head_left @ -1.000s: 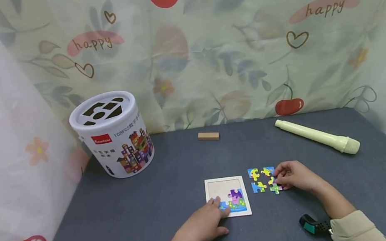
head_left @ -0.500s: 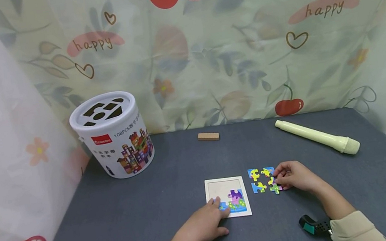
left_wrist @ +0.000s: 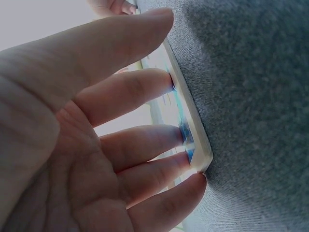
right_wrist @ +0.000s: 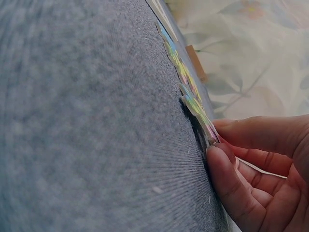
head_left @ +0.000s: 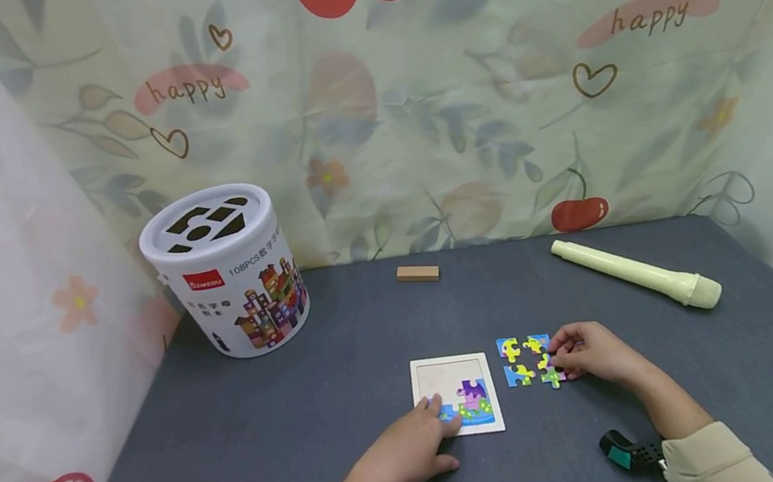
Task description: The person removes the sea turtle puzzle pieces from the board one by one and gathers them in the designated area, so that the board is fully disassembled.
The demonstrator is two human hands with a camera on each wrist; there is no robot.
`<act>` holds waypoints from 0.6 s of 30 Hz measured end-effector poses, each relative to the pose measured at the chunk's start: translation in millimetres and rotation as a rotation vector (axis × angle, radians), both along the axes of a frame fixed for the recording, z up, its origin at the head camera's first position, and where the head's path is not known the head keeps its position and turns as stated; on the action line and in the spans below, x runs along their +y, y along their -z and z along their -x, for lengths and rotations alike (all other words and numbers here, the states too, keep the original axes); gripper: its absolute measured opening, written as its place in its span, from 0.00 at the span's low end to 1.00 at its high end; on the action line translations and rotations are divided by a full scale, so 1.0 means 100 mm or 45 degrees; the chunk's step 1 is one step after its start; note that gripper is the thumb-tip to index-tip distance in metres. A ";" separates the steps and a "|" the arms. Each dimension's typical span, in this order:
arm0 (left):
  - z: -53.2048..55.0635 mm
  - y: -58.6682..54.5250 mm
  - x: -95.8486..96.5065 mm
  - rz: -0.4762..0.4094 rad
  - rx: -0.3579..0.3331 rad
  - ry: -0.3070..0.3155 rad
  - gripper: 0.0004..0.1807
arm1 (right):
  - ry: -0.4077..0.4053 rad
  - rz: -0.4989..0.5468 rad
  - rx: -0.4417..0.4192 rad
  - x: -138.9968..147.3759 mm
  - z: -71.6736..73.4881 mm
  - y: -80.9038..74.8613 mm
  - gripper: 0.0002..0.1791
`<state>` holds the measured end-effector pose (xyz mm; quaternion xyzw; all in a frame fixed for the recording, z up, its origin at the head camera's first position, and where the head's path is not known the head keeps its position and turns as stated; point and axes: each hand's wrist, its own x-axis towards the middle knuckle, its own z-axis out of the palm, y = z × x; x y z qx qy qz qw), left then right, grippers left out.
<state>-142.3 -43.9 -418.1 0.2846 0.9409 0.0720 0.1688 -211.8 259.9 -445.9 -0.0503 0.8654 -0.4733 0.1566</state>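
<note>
A square white puzzle tray (head_left: 438, 376) lies on the dark table, with joined purple, pink, green and blue pieces (head_left: 476, 410) in its lower part. My left hand (head_left: 407, 444) rests its extended fingertips on the tray's lower left; in the left wrist view they meet the near rim (left_wrist: 197, 133) and the blue piece beside it. Right of the tray sits a group of loose puzzle pieces, mostly yellow and blue (head_left: 509, 350). My right hand (head_left: 594, 355) pinches the outer edge of a green-and-purple puzzle piece (right_wrist: 199, 112) between thumb and fingers, low over the table.
A white block bucket (head_left: 232, 274) with a cut-out lid stands at the back left. Behind the tray lies a small wooden block (head_left: 418, 272). A pale yellow toy microphone (head_left: 634, 269) lies at the back right. Near my right forearm is a black strap (head_left: 628, 451).
</note>
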 end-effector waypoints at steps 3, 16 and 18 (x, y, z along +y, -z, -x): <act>0.00 0.00 0.00 -0.002 -0.001 0.000 0.29 | -0.004 -0.001 0.000 0.00 0.00 0.00 0.13; 0.00 -0.02 -0.01 -0.026 0.002 0.008 0.29 | 0.016 -0.041 0.035 0.02 -0.01 -0.04 0.12; 0.00 -0.02 -0.02 -0.029 -0.003 0.010 0.29 | 0.019 -0.044 0.037 0.02 -0.01 -0.05 0.12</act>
